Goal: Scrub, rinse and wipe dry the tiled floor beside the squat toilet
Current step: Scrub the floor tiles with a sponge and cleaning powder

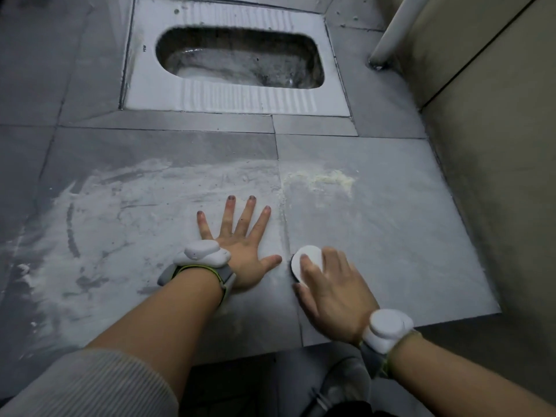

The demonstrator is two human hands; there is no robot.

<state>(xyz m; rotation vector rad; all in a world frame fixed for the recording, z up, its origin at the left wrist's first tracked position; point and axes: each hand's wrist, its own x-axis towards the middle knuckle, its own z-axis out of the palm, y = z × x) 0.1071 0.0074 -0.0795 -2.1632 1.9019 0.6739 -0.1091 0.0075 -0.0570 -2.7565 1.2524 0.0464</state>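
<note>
A white squat toilet [228, 94] is set into the grey tiled floor [376, 212] at the top of the view. White powder or foam [126, 200] is smeared over the tiles in front of it, mostly to the left, with a yellowish patch [325, 177] nearer the middle. My left hand [240, 245] lies flat on the tile, fingers spread, holding nothing. My right hand [334, 293] presses down on a white oval scrub brush [307, 258] with a dark underside, just right of the left thumb, on the grout line.
A beige wall [496, 176] rises along the right side, and a white pipe [394, 31] meets the floor in the far right corner. The raised tile platform ends in a step edge [391, 329] close to my body. Both wrists wear white devices on straps.
</note>
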